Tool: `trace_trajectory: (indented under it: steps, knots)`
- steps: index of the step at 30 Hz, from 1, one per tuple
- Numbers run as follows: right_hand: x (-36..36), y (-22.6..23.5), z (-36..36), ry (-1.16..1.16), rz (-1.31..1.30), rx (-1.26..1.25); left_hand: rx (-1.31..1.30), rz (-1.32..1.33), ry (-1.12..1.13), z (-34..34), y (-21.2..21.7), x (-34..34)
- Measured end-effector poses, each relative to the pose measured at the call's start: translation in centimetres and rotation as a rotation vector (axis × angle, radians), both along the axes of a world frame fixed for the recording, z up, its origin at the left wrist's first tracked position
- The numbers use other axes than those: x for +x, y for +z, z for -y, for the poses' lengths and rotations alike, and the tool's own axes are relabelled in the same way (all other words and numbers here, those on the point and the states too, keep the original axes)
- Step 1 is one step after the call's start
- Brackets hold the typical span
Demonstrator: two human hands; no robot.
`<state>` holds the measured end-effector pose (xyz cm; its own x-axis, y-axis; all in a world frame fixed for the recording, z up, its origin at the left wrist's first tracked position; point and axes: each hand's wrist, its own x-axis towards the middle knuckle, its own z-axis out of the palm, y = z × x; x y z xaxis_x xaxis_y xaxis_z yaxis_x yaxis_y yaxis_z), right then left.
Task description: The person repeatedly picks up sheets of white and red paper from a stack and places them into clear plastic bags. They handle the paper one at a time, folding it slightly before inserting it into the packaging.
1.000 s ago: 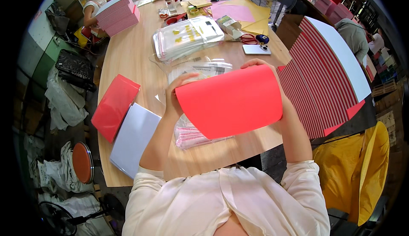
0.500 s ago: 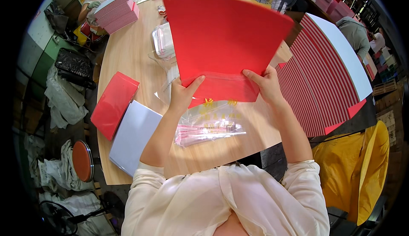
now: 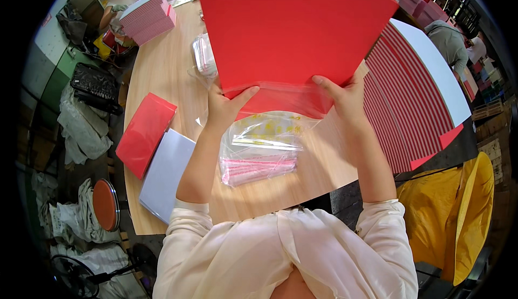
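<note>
A large flat red board [image 3: 294, 34] is held up before me, tilted, its top edge running out of the picture. Clear plastic film [image 3: 283, 91] lies over its lower end and hangs toward the table. My left hand [image 3: 231, 104] is closed on the board's lower left corner, thumb on the front. On the lower right corner, my right hand [image 3: 348, 98] grips board and film in the same way, fingers behind. Below them lies a pile of clear plastic bags [image 3: 261, 150] with pink edges and yellow print.
At the left, a red packet [image 3: 145, 131] rests beside a white stack [image 3: 166, 172] on the wooden table [image 3: 156, 64]. Tall red-and-white stacks [image 3: 407, 104] fill the right. More clear bags [image 3: 204, 55] lie beyond my left hand. A yellow cloth [image 3: 445, 218] hangs at lower right.
The red board has come closer and higher, now covering more of the far table and the fan. Both hands have moved slightly apart, still holding it. The film below spreads wider.
</note>
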<state>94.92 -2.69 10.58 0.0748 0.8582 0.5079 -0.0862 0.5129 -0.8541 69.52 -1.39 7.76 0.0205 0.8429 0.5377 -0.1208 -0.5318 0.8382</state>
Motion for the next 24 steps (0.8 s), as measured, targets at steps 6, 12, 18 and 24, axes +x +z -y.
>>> trace_trajectory:
  steps: [6,12,18,24]
  knots:
    - [0.3,0.8,0.6,0.038,-0.04,0.068,-0.107,-0.029,0.006,0.4,-0.3,-0.2]
    - [2.3,-2.4,2.0,0.329,0.038,-0.152,-0.126,0.179,0.012,0.6,-2.8,-0.1]
    - [1.7,-2.0,2.4,0.248,0.228,-0.382,-0.1,0.119,-0.041,0.7,-3.0,-0.4]
    - [2.1,-0.4,2.1,0.224,0.249,-0.267,-0.023,0.191,-0.134,0.1,-2.2,-0.6]
